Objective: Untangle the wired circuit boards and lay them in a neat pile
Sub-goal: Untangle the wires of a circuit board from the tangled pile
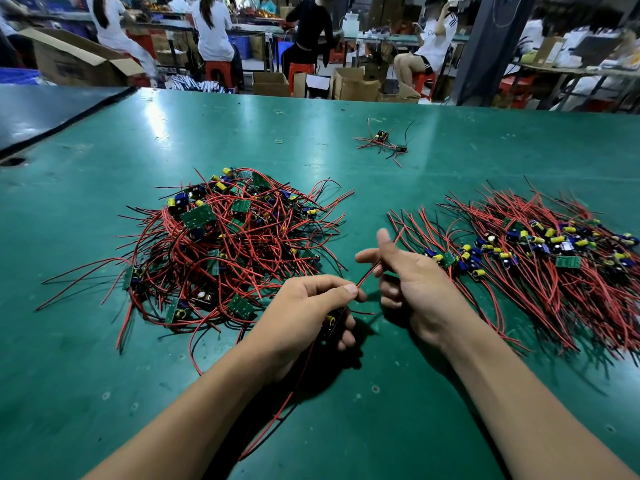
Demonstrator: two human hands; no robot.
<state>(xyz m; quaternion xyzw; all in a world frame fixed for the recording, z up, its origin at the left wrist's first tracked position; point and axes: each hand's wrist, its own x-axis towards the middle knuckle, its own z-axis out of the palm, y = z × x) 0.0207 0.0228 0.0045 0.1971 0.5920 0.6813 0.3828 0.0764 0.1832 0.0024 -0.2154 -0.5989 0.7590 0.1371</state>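
Up front on the green bench (104, 358), both hands are working one piece just above the surface. Left hand (311, 306) has a pretty tight grip: fingers curled round a small dark circuit board (330, 322) with a yellow capacitor peeking out under the palm, while thumb and forefinger pinch its red wire (369, 271) right at the tips. That wire runs taut-ish up and to the right into the right hand (412, 282), whose grip is a lot looser: thumb sticking up, index finger pointing off to the left, the other fingers curled in with the wire passing under the index finger. Can't quite tell how hard it's squeezing. More leads (291, 396), red and black, trail from the left hand down toward the camera and lie on the bench between the forearms. Left of the hands sits the tangled heap (225, 244), boards and red wires going every direction, its near edge just beside the left knuckles. Right of the hands is the neat pile (554, 265), boards bunched in a band with wires fanned out in parallel, touching behind the right wrist. Farther back there's a small stray bundle (382, 142) and a rubber band (278, 142), well apart from everything else.
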